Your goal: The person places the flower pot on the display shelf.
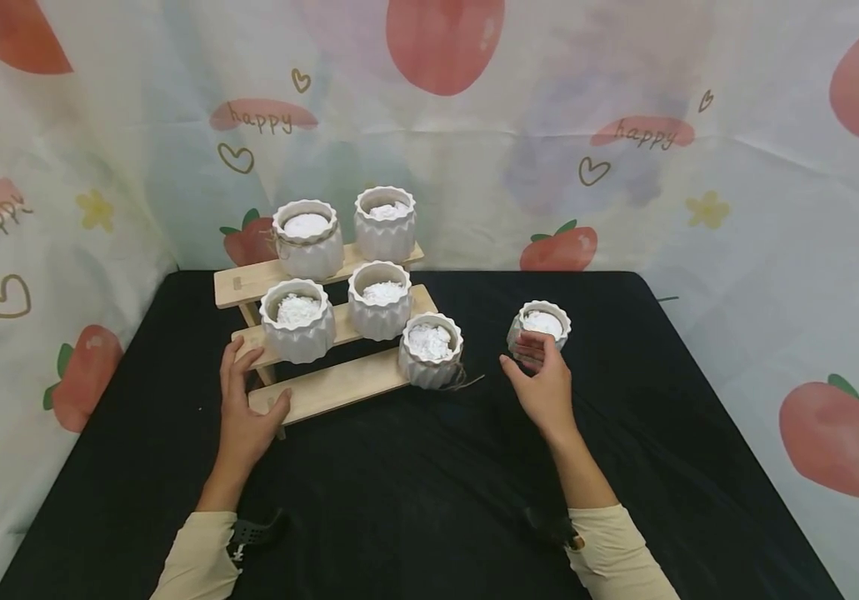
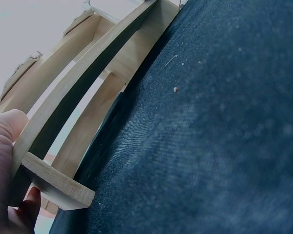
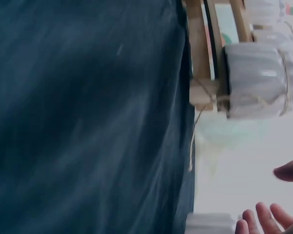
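A three-step wooden stand (image 1: 339,385) holds several white scalloped pots filled with white material. Two sit on the top step, two on the middle one, and a pot tied with twine (image 1: 431,350) is at the right end of the bottom step. My left hand (image 1: 244,421) grips the stand's left end; the left wrist view shows the thumb (image 2: 12,122) over the step's edge and a finger below. At the right, a single white pot (image 1: 541,321) stands on the black cloth. My right hand (image 1: 545,383) is before it, fingers spread and overlapping its front.
Black cloth (image 1: 414,492) covers the table. Behind and at both sides hangs a pale curtain (image 1: 474,167) printed with fruit and hearts. A loose twine end (image 1: 470,382) sticks out from the bottom-step pot toward the right.
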{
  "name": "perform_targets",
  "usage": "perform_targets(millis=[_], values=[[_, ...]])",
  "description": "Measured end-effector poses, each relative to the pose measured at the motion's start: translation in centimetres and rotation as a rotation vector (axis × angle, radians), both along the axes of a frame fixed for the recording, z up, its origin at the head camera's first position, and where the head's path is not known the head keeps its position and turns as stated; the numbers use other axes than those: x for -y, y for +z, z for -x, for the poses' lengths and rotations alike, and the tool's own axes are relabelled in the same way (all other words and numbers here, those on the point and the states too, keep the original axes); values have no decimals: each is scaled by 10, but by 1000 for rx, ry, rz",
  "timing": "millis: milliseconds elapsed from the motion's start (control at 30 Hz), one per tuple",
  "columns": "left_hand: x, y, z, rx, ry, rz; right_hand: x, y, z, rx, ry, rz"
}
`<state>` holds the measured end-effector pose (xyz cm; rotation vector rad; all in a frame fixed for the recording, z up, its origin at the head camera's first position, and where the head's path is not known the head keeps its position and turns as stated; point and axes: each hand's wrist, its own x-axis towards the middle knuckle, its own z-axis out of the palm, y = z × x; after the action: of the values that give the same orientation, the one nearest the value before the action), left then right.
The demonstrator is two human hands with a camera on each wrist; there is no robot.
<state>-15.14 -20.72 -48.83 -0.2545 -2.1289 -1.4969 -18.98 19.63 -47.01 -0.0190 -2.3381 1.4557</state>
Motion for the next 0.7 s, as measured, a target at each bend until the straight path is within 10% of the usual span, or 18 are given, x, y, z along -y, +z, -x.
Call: perform_targets(millis=[267,700], values=[[0,0,-1,5,2,-4,-35,-8,-4,139,-169,-22],[1,-3,1,-4,-9,-14,-66,7,6,239,-191,-67]])
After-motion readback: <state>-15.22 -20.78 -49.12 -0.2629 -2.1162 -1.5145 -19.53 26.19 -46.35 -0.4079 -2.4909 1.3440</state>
